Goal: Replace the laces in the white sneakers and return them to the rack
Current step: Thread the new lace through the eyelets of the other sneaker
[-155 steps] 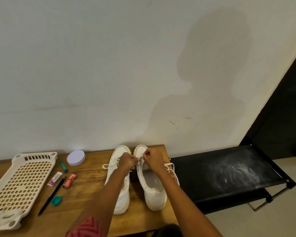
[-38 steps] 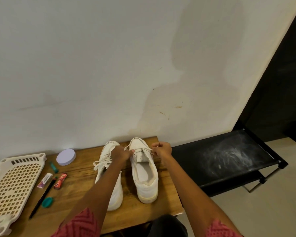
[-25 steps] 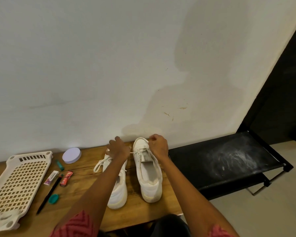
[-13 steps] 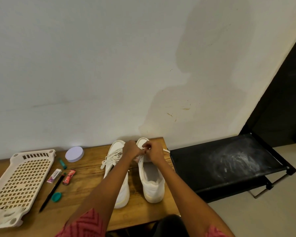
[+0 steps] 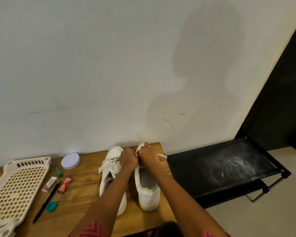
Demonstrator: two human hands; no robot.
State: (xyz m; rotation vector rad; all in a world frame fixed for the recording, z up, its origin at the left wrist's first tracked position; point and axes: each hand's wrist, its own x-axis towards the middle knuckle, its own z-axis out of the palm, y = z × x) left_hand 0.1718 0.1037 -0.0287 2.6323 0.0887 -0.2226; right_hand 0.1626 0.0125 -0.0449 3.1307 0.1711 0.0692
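Sneakers stand side by side on the wooden table (image 5: 85, 182) at lower centre, toes toward the wall, heels toward the person, probably so the eyelets face up for threading. The left sneaker (image 5: 111, 170) already carries a lace. Both hands meet over the front of the right sneaker (image 5: 148, 189): the left hand (image 5: 128, 159) and right hand (image 5: 148, 155) are curled with fingers bunched tight, apparently pinching its lace (image 5: 162, 156), one end of which pokes out to the right; the exact grip is hidden. The right sneaker sits close to the table's right edge, with little spare room there. Just beyond, at lower right, the black rack (image 5: 220, 168) has an open top shelf, near enough for setting the pair down.
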